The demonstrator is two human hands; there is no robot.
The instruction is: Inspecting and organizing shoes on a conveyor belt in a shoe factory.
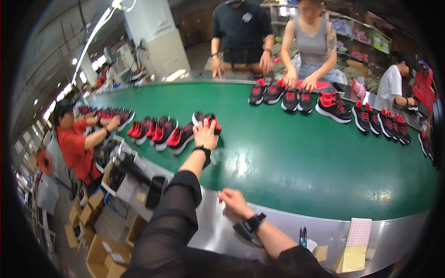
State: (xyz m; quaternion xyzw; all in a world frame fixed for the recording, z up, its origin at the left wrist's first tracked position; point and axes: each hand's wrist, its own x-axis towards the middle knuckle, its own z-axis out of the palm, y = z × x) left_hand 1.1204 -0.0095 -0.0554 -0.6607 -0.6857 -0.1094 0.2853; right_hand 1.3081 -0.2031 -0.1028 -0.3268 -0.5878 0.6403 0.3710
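My left hand [205, 135] reaches out over the green conveyor belt, its fingers spread across the top of a black-and-red sneaker [217, 124] and taking hold of it. Part of that shoe is hidden under the hand. Just left of it stands another sneaker [180, 140] with a pale sole, and several more of the same kind line up further left. My right hand [235, 202] is held at the near edge of the belt, fingers curled in, with nothing visible in them. Below its wrist, a dark object [248, 234] lies on the metal ledge, too unclear to name.
A metal ledge [287, 217] borders the belt, with blue-black snips [302, 236] and a paper pad [357, 241] on it. More sneakers [333, 109] line the far side, where two people stand. A person in red [79, 148] works at left. Cardboard boxes [104, 255] sit below.
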